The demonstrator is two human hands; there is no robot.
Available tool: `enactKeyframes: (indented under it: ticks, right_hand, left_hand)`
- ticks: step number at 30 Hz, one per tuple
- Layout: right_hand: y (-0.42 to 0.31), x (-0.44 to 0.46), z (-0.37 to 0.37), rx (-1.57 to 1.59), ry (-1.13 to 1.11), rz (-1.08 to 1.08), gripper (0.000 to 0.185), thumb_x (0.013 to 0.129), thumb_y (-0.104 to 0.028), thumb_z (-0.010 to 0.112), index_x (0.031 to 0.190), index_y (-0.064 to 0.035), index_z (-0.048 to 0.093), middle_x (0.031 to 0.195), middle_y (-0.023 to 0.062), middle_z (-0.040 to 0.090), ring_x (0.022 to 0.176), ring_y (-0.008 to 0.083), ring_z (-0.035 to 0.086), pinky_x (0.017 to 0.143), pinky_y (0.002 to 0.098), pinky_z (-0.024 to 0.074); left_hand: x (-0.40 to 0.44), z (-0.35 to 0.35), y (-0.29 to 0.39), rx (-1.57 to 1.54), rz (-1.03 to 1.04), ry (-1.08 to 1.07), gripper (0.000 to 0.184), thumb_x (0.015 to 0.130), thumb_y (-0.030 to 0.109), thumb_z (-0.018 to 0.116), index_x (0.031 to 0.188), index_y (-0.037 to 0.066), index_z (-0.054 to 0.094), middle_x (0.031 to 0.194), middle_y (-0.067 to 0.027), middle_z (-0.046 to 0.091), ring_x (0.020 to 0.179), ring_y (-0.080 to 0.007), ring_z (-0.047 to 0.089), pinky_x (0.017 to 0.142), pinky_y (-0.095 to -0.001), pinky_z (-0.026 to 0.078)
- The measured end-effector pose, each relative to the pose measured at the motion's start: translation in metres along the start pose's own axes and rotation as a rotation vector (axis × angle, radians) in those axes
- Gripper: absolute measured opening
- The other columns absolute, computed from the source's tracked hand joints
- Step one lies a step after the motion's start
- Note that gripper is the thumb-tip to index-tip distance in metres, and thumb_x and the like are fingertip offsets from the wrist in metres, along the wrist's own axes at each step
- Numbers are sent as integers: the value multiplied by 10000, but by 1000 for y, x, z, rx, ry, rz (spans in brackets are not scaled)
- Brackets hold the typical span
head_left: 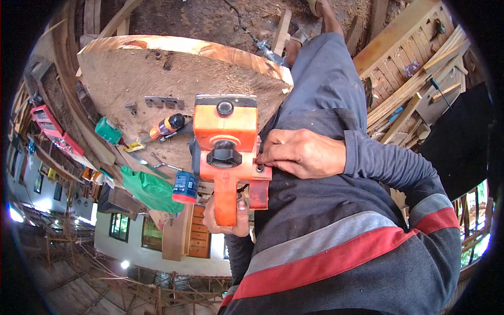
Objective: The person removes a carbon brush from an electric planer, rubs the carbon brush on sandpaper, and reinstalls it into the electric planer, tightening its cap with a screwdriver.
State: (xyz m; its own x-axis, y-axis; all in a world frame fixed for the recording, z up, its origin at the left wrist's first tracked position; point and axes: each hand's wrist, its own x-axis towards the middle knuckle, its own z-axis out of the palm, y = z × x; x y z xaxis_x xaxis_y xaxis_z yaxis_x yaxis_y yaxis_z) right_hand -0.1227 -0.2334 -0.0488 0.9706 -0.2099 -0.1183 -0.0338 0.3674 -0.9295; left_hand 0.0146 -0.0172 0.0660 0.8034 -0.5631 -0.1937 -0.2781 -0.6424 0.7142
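Observation:
An orange power tool (226,131), which looks like an electric planer, is held up in front of my torso, its black knob facing the camera. My left hand (227,216) is wrapped round its orange handle from below, with the thumb on the right side. At the tool's right side, my right hand (303,153) has its fingers closed together against the housing, just above a round hole in an orange tab. What those fingertips pinch, if anything, is hidden. A red translucent part (259,194) sits below that tab.
A thick wooden slab (184,79) bears an orange drill (168,126), a metal strip (164,102) and a wrench (165,164). Nearby are a blue jar (185,186), a green bag (149,189) and a red case (55,131). Timber pieces (399,37) lie at upper right.

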Motion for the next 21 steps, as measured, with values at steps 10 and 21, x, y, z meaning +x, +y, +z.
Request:
enactKeyframes:
  ticks: [10, 21]
  right_hand:
    - [3, 1, 2, 47, 48, -17, 179, 857, -30, 665, 1032, 8, 652, 963, 172, 616, 937, 360, 641, 797, 431, 547]
    - [5, 3, -1, -152, -63, -174, 174, 874, -95, 655, 1016, -8, 605, 1042, 167, 582, 940, 354, 623, 792, 422, 549]
  left_hand:
    - [11, 6, 19, -1, -101, -43, 410, 775, 218, 795, 1014, -86, 655, 798, -168, 721, 704, -246, 703, 718, -374, 581]
    - [5, -1, 11, -32, -129, -70, 516, 723, 93, 770, 1138, -139, 570, 862, -200, 674, 749, -281, 662, 745, -417, 570]
